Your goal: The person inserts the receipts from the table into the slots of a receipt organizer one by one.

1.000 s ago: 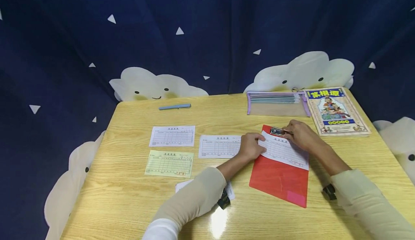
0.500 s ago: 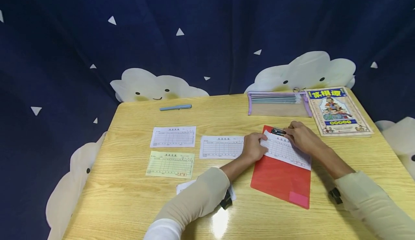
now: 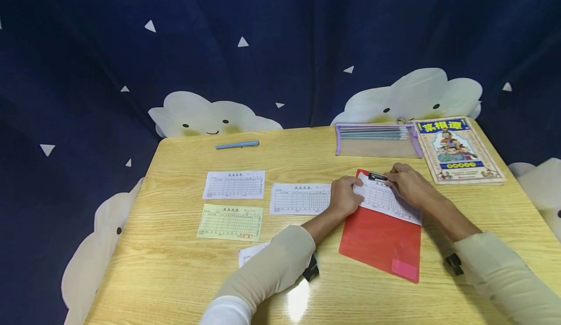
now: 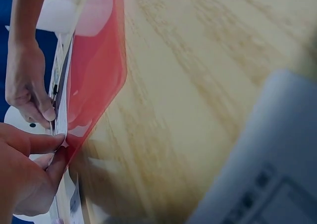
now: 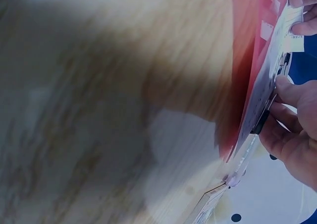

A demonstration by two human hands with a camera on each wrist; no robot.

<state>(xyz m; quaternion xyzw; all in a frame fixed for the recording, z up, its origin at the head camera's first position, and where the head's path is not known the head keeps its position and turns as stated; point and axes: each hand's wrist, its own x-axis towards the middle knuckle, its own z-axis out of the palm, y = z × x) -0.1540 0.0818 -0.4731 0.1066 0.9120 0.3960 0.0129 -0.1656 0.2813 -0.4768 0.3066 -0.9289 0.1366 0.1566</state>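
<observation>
A red clipboard (image 3: 381,241) lies slightly turned at the right of the table in the head view. A white printed form (image 3: 387,201) covers its upper half, its top edge up at the metal clip (image 3: 378,176). My left hand (image 3: 345,196) pinches the form's left edge between thumb and fingers; in the left wrist view that thumb and fingertip meet at the sheet's corner. My right hand (image 3: 409,186) grips the clip's lever, with the thumb on one side and fingers on the other in the right wrist view. How far the clip's jaw stands apart is hidden.
Left of the clipboard lie two white forms (image 3: 233,184) (image 3: 298,199) and a yellow form (image 3: 230,223). Another white sheet (image 3: 251,252) is partly under my left forearm. A blue pen (image 3: 237,144), a mesh pencil pouch (image 3: 372,147) and a comic book (image 3: 458,149) lie farther back.
The form on the clipboard has slid up toward the clip, and my left hand has moved slightly right with it. My right hand stays on the clip.
</observation>
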